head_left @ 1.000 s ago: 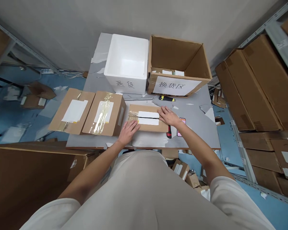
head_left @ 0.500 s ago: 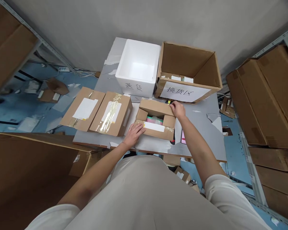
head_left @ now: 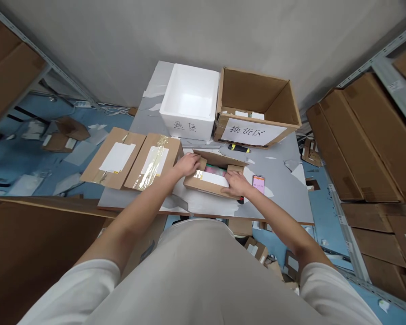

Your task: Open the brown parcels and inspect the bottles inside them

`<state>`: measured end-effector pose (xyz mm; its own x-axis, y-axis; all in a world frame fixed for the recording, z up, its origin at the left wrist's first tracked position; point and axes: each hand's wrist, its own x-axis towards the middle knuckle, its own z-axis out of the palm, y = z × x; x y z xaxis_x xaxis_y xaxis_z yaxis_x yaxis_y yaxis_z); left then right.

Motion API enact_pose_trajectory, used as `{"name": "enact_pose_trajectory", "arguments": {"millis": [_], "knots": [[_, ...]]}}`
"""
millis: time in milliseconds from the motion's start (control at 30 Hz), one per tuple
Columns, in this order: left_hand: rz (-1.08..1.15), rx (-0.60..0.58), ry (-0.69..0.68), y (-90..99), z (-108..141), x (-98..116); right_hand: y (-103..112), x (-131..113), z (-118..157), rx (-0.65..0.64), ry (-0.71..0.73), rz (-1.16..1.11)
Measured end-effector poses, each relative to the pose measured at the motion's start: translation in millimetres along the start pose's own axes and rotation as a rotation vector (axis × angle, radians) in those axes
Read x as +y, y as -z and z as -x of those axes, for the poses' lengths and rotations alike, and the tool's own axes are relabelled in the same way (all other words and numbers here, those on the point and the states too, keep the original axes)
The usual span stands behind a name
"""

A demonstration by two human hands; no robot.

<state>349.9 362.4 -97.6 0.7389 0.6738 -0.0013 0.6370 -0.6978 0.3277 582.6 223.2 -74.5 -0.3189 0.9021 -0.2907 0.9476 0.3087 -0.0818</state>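
A small open cardboard box (head_left: 203, 184) rests on the table in front of me. Its back flap stands up, and a white label lies along its front flap. Something pink and green (head_left: 215, 170) shows through the opening; its kind is unclear. At the box's back left corner, my left hand (head_left: 188, 164) has its fingers closed on the cardboard. My right hand (head_left: 236, 182) grips the front flap near the right end, fingers at the opening and thumb on the front. A black and yellow utility knife (head_left: 239, 148) lies behind the box.
Two taped cardboard boxes (head_left: 113, 158) stand at the left. Behind are a white foam box (head_left: 189, 122) and a large open carton (head_left: 257, 132) with a handwritten sign. A phone (head_left: 258, 184) lies right of the small box. Shelves of cartons (head_left: 355, 144) flank the table (head_left: 287, 198).
My left hand moved from the box's front left to its back left corner. My right hand came from the back flap to the front flap. The utility knife and phone are now more exposed.
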Motion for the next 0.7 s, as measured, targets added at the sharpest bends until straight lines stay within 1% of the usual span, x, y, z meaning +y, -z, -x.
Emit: {"name": "enact_pose_trajectory", "arguments": {"millis": [100,167,233,300,367,467,533,567,600,633,700], "knots": [[-0.027,-0.071,-0.050,-0.9,-8,-11,-1,-17,11,0.023,-0.126,-0.039],[-0.029,-0.098,-0.077,0.3,-9,-19,-3,-27,19,0.060,-0.170,-0.016],[-0.017,-0.115,-0.074,3.3,-9,-25,-7,-35,31,0.103,-0.149,0.054],[-0.005,-0.132,-0.055,6.6,-8,-27,-14,-42,47,0.121,-0.106,0.123],[-0.005,-0.145,-0.059,8.5,-4,-22,-20,-45,64,0.117,-0.061,0.129],[-0.061,-0.126,-0.061,6.5,7,-2,-23,-39,78,0.116,0.011,0.008],[-0.124,-0.083,-0.062,2.0,16,13,-16,-29,73,0.110,0.011,-0.075],[-0.146,-0.079,-0.099,-0.8,19,19,-10,-24,66,0.094,-0.009,-0.098],[-0.156,-0.097,-0.170,-3.6,20,25,-4,-19,56,0.064,-0.031,-0.108],[-0.156,-0.137,-0.262,-6.2,20,29,2,-15,44,0.018,-0.045,-0.106],[-0.151,-0.256,-0.426,-9.6,15,37,14,-13,16,-0.116,-0.048,-0.061]]}}
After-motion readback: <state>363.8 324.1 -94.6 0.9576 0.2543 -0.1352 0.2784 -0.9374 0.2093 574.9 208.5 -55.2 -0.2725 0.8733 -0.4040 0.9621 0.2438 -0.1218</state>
